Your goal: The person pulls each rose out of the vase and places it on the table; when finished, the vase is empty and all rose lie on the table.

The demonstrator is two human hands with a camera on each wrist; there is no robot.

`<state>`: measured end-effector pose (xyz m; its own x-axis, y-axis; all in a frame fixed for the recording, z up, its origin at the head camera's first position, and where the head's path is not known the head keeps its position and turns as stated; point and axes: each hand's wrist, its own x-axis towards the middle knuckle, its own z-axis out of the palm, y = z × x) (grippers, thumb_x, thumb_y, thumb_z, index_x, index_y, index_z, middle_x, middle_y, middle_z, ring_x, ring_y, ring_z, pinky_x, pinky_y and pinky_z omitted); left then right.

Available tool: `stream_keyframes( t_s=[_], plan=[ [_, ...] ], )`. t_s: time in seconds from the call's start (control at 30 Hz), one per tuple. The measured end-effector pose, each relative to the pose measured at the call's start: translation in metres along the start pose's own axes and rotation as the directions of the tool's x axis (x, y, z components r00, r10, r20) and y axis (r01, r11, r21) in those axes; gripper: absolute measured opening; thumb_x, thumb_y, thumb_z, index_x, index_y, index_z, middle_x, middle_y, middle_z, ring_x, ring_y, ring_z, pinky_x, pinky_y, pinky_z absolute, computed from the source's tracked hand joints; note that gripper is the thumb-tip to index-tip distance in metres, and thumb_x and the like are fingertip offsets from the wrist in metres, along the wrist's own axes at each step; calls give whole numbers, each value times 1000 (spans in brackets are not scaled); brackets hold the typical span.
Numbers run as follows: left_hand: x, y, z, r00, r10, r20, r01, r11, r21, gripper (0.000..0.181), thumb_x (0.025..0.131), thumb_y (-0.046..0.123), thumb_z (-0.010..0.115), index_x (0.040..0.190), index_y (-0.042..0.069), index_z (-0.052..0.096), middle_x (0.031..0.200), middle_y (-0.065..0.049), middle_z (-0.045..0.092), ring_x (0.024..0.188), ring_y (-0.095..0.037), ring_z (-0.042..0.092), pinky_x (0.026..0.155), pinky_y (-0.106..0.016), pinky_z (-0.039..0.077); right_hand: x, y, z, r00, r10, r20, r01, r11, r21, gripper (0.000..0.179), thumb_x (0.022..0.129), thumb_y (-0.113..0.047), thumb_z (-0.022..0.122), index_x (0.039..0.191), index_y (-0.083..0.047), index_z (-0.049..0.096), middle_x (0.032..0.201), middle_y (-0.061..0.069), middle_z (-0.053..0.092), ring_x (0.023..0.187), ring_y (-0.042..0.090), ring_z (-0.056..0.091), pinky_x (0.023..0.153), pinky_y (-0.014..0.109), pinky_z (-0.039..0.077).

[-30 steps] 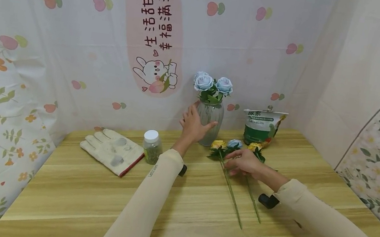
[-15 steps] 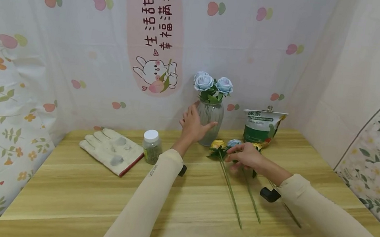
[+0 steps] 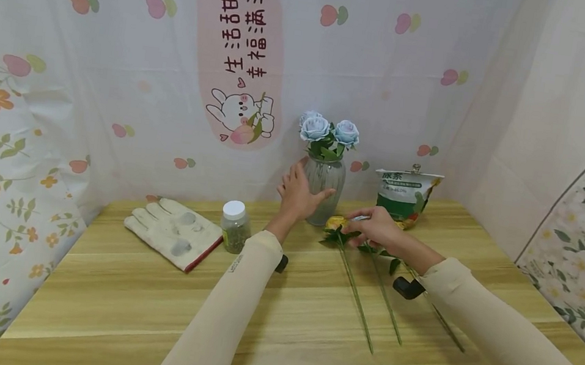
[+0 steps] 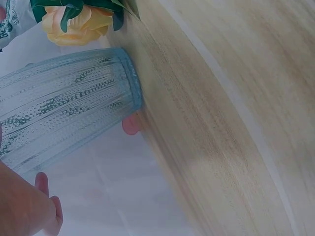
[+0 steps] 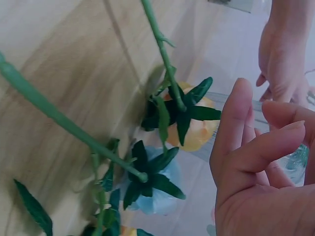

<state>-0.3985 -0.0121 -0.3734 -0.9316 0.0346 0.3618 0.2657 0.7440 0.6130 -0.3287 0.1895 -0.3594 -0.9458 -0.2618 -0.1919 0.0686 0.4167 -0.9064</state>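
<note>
- Right grip point(image 3: 380, 226): bare hand, fingers loosely bent, thumb apart from them, nothing held between.
- Sits at the heads of the loose stems, over the blue rose point(image 5: 158, 202) in the head view; contact cannot be told.
- Left grip point(image 3: 299, 196): spread against the vase point(image 3: 327, 178), fingers along its left side, thumb stretched across the front.
- Vase upright, clear ribbed glass, blue roses point(image 3: 315, 129) standing in its mouth above both hands.
- Yellow rose point(image 3: 336, 222): lies just left of the right fingertips, head near the vase base, stem running toward the person.
- Blue rose's stem beside it, roughly parallel. Third stem point(image 3: 446, 323) further right, passing beneath the right wrist; its head mostly hidden.
- Black wrist device point(image 3: 408, 288) under the right cuff; pale sleeves on both arms.
- Behind the right hand: white-and-green pouch point(image 3: 408, 191), clip on its top edge.
- Left of the vase: white-capped jar point(image 3: 234, 233), then a pale work glove point(image 3: 172, 231) with red hem, lying flat.
- All on the wood-grain tabletop point(image 3: 281, 354), patterned cloth point(image 3: 120, 55) hung behind.
</note>
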Motion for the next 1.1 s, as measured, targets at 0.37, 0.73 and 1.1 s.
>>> stream_keyframes(
  t_s=[0.37, 0.73, 1.1],
  plan=[
    [-1, -2, 0, 1000, 9, -2, -9, 1000, -3, 99, 83, 62, 69, 155, 20, 15, 152, -7, 32, 128, -33, 37, 98, -52, 27, 7, -17, -3, 995, -70, -78, 71, 997, 11, 40, 99, -16, 58, 135, 1, 55, 117, 16, 70, 90, 31, 72, 46, 24, 39],
    [1, -3, 0, 1000, 8, 9, -9, 1000, 24, 101, 83, 66, 66, 155, 20, 14, 154, -6, 29, 128, -33, 36, 97, -52, 27, 23, -38, 1, 954, -159, -253, 159, 987, -21, 35, 102, -19, 57, 132, -2, 61, 127, 18, 63, 99, 26, 68, 66, 35, 54],
    [2, -4, 1, 1000, 14, 11, -14, 1000, 24, 101, 82, 65, 68, 155, 20, 14, 152, -6, 29, 123, -33, 38, 94, -50, 28, 36, -55, 5, 892, -231, -390, 224, 973, -64, 34, 101, -19, 57, 128, 1, 63, 137, 15, 53, 115, 31, 55, 65, 34, 55]
  ],
)
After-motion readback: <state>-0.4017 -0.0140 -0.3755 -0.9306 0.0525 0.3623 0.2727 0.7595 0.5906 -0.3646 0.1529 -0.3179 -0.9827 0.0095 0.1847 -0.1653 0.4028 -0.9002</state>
